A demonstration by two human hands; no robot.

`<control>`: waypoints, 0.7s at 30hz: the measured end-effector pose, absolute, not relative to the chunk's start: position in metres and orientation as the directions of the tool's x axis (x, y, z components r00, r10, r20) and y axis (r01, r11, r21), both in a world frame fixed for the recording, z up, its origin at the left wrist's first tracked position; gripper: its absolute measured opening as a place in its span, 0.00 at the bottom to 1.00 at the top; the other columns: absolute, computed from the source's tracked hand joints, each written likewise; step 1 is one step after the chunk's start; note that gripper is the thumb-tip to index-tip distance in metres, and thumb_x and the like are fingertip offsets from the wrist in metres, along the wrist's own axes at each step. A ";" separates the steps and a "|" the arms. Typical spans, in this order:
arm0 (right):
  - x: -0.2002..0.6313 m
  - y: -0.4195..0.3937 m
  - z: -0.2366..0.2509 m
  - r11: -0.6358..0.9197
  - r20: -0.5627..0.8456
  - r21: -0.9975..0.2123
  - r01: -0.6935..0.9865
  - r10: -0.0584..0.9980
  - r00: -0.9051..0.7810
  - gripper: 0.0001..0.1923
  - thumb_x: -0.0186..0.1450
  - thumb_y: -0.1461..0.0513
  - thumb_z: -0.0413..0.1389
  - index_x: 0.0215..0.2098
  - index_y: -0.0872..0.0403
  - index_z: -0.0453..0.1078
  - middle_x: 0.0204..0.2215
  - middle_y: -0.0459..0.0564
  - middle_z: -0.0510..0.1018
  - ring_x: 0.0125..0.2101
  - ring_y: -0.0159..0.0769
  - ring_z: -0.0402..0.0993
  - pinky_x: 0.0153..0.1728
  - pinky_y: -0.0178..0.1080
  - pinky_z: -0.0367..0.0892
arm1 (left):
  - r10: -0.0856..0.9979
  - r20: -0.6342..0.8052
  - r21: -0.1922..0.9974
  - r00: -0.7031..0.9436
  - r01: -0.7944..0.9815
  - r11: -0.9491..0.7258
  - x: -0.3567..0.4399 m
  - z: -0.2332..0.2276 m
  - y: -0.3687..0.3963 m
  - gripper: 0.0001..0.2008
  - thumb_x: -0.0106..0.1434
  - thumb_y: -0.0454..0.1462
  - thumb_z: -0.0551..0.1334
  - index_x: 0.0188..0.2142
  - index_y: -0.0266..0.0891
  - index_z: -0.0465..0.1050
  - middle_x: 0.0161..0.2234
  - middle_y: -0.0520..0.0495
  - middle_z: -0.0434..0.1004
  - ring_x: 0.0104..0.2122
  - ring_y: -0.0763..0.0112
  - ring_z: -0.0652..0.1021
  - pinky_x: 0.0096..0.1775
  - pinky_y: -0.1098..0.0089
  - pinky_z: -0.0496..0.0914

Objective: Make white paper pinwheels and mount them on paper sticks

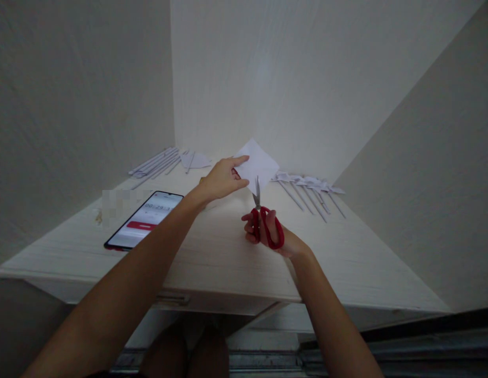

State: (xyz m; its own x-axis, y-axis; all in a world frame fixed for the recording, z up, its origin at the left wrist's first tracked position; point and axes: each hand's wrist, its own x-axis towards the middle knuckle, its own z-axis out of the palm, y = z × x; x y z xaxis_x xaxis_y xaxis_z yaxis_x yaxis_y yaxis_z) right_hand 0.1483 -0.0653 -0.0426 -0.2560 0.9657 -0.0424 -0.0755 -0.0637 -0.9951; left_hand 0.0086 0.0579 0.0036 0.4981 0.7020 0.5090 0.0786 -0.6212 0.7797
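Note:
My left hand [225, 176] pinches the left corner of a square sheet of white paper [257, 163], with thumb and forefinger lying on its face. The paper is held up above the table, one corner pointing away from me. In my right hand [267, 231] is a pair of red-handled scissors [274, 233], fingers and thumb through the loops. Their blades are parted and point upward at the paper's near corner, one blade showing in front of the sheet. Whether they have cut into it I cannot tell.
A phone [143, 220] showing a running timer lies left on the white table [228, 257]. Rolled paper sticks [157, 163] and a cut paper piece [196, 160] lie at the back left. Several paper pinwheel-like shapes on sticks [310, 184] lie at the right. Walls enclose the table's back and sides.

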 end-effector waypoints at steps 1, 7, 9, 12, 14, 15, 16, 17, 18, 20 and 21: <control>0.148 -0.065 -0.042 -0.064 -0.042 -0.995 -0.078 0.965 -0.257 0.34 0.51 0.36 0.46 0.38 0.56 0.60 0.24 0.44 0.60 0.22 0.26 0.58 0.23 0.35 0.49 | 0.701 0.511 0.779 0.498 0.076 -0.622 0.009 0.003 0.058 0.33 0.49 0.29 0.64 0.55 0.25 0.59 0.30 0.44 0.72 0.27 0.72 0.72 0.31 0.69 0.66; 0.145 -0.066 -0.039 -0.057 -0.032 -0.995 -0.086 0.962 -0.270 0.31 0.53 0.38 0.47 0.37 0.56 0.58 0.21 0.40 0.56 0.21 0.27 0.55 0.22 0.35 0.46 | 0.690 0.524 0.780 0.500 0.044 -0.624 0.010 0.001 0.060 0.33 0.48 0.29 0.63 0.55 0.26 0.60 0.30 0.45 0.72 0.25 0.76 0.69 0.29 0.72 0.66; 0.144 -0.066 -0.038 -0.057 -0.031 -0.994 -0.089 0.961 -0.274 0.30 0.53 0.38 0.47 0.36 0.55 0.58 0.20 0.40 0.55 0.21 0.27 0.54 0.23 0.35 0.46 | 0.690 0.532 0.773 0.491 0.051 -0.633 0.009 0.001 0.060 0.33 0.48 0.30 0.63 0.55 0.26 0.60 0.31 0.45 0.72 0.25 0.76 0.69 0.29 0.72 0.65; 0.144 -0.066 -0.040 -0.067 -0.033 -0.992 -0.110 0.960 -0.279 0.30 0.53 0.38 0.47 0.35 0.55 0.57 0.21 0.40 0.56 0.21 0.27 0.54 0.23 0.35 0.47 | 0.688 0.533 0.769 0.492 0.058 -0.637 0.009 0.001 0.059 0.33 0.48 0.30 0.63 0.55 0.26 0.60 0.32 0.44 0.72 0.25 0.76 0.69 0.29 0.72 0.65; 0.144 -0.065 -0.042 -0.068 -0.028 -0.989 -0.132 0.958 -0.285 0.30 0.54 0.38 0.46 0.35 0.55 0.57 0.21 0.41 0.56 0.21 0.27 0.54 0.23 0.35 0.47 | 0.687 0.530 0.771 0.497 0.054 -0.635 0.009 0.001 0.059 0.33 0.48 0.29 0.63 0.55 0.25 0.59 0.32 0.44 0.71 0.25 0.76 0.69 0.29 0.72 0.66; 0.145 -0.064 -0.042 -0.069 -0.026 -0.987 -0.142 0.957 -0.288 0.30 0.54 0.38 0.46 0.34 0.54 0.56 0.21 0.41 0.56 0.21 0.27 0.54 0.23 0.35 0.47 | 0.686 0.531 0.770 0.497 0.055 -0.636 0.009 0.002 0.059 0.33 0.48 0.29 0.63 0.55 0.25 0.59 0.32 0.44 0.71 0.25 0.76 0.69 0.29 0.72 0.66; 0.145 -0.064 -0.043 -0.072 -0.026 -0.986 -0.149 0.956 -0.292 0.29 0.54 0.38 0.46 0.34 0.54 0.56 0.21 0.41 0.56 0.20 0.27 0.54 0.23 0.35 0.47 | 0.685 0.533 0.767 0.496 0.058 -0.639 0.009 0.002 0.059 0.33 0.48 0.29 0.63 0.55 0.25 0.59 0.33 0.43 0.71 0.25 0.76 0.69 0.29 0.72 0.66; 0.144 -0.064 -0.043 -0.075 -0.027 -0.985 -0.153 0.955 -0.294 0.29 0.54 0.38 0.46 0.34 0.54 0.56 0.21 0.41 0.56 0.20 0.27 0.54 0.22 0.35 0.47 | 0.687 0.535 0.765 0.492 0.063 -0.641 0.009 0.002 0.058 0.33 0.48 0.29 0.63 0.55 0.24 0.60 0.33 0.43 0.71 0.25 0.76 0.69 0.29 0.72 0.66; 0.144 -0.064 -0.043 -0.078 -0.028 -0.984 -0.157 0.955 -0.295 0.29 0.53 0.38 0.47 0.34 0.54 0.56 0.21 0.41 0.56 0.20 0.26 0.54 0.22 0.34 0.47 | 0.687 0.535 0.764 0.492 0.067 -0.642 0.009 0.003 0.058 0.33 0.48 0.29 0.63 0.55 0.25 0.60 0.33 0.43 0.71 0.25 0.76 0.69 0.29 0.71 0.66; 0.143 -0.064 -0.041 -0.083 -0.031 -0.984 -0.159 0.953 -0.300 0.29 0.53 0.38 0.47 0.33 0.54 0.55 0.20 0.40 0.57 0.19 0.26 0.53 0.22 0.34 0.47 | 0.688 0.533 0.765 0.493 0.068 -0.641 0.009 0.003 0.057 0.33 0.48 0.29 0.63 0.55 0.24 0.60 0.33 0.43 0.71 0.25 0.76 0.69 0.29 0.71 0.66; 0.142 -0.064 -0.040 -0.083 -0.032 -0.984 -0.157 0.953 -0.301 0.29 0.53 0.37 0.47 0.33 0.54 0.55 0.20 0.40 0.56 0.19 0.26 0.53 0.22 0.34 0.47 | 0.689 0.530 0.767 0.495 0.068 -0.639 0.009 0.004 0.057 0.33 0.48 0.29 0.63 0.55 0.24 0.60 0.32 0.44 0.71 0.25 0.76 0.69 0.29 0.71 0.66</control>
State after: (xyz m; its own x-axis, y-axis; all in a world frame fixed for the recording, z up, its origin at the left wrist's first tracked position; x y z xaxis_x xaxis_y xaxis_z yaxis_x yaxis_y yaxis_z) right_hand 0.1420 -0.0645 -0.0403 -0.3008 0.9531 -0.0320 -0.1570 -0.0826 -0.9841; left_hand 0.0090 0.0570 0.0038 0.4951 0.6886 0.5298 0.0677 -0.6385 0.7666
